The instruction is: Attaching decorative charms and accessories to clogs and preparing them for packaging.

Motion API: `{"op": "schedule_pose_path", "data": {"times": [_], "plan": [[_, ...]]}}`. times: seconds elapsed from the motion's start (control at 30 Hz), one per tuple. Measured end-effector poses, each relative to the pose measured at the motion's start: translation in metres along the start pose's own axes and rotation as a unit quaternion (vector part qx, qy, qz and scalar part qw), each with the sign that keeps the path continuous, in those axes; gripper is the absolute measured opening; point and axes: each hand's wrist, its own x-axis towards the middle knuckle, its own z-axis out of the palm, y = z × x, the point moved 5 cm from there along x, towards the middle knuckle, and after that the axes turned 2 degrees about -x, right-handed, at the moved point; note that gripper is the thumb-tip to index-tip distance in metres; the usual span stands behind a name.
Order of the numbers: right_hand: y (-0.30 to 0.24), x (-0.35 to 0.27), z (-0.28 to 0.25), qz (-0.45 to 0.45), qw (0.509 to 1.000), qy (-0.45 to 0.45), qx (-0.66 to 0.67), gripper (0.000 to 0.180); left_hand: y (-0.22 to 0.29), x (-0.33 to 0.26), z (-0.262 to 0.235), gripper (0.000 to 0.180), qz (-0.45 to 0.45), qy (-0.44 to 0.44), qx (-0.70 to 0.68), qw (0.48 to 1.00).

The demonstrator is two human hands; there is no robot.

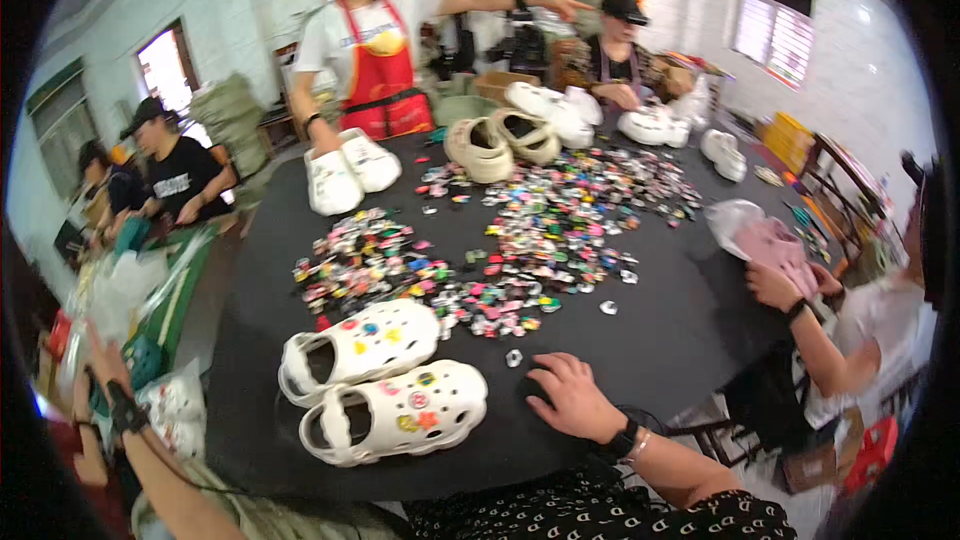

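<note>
Two white clogs with back straps lie side by side at the table's near side, the farther clog (pixel 385 335) and the nearer clog (pixel 440 405), both dotted with colourful charms. To their right my right hand (pixel 575 397) rests on the dark table with fingers apart, holding nothing. A small pale charm (pixel 514 358) lies just beyond its fingers. Off the table's left side, my left hand (pixel 108 365) is raised with fingers stretched out, near a clear plastic bag (pixel 175 405) with white things in it. Nothing shows in that hand, though it is somewhat blurred.
Loose colourful charms (pixel 545 230) spread over the dark table (pixel 270 270). White clogs (pixel 335 180) and beige clogs (pixel 480 150) stand farther back. A person in a red apron (pixel 380 90) points across; a person at right handles a pink clog (pixel 778 252). Others sit behind and at left.
</note>
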Motion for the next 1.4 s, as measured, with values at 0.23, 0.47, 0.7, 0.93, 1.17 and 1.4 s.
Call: {"op": "schedule_pose_path", "data": {"times": [0.23, 0.47, 0.7, 0.93, 1.17, 1.4], "plan": [[0.001, -0.005, -0.004, 0.017, 1.0, 0.013, -0.005, 0.039, -0.035, -0.077, 0.138, 0.049, -0.104, -0.14, -0.206, 0.963], [0.0, -0.003, -0.003, 0.024, 0.999, 0.005, -0.021, 0.04, 0.184, -0.18, 0.115, 0.048, -0.209, -0.201, -0.246, 0.925], [0.003, -0.003, -0.002, 0.018, 1.0, 0.012, -0.01, 0.041, 0.429, -0.281, 0.077, 0.027, -0.06, -0.341, -0.311, 0.885], [-0.001, -0.002, -0.002, 0.015, 1.0, 0.008, -0.015, 0.043, 0.453, -0.333, 0.069, 0.025, 0.022, -0.357, -0.204, 0.912], [0.001, -0.005, 0.0, 0.012, 1.0, 0.005, -0.017, 0.044, 0.492, -0.343, 0.051, 0.026, 0.115, -0.322, -0.198, 0.918], [0.002, -0.004, 0.0, 0.011, 1.0, 0.016, -0.008, 0.043, 0.484, -0.359, 0.069, 0.034, 0.067, -0.308, -0.153, 0.937]]}}
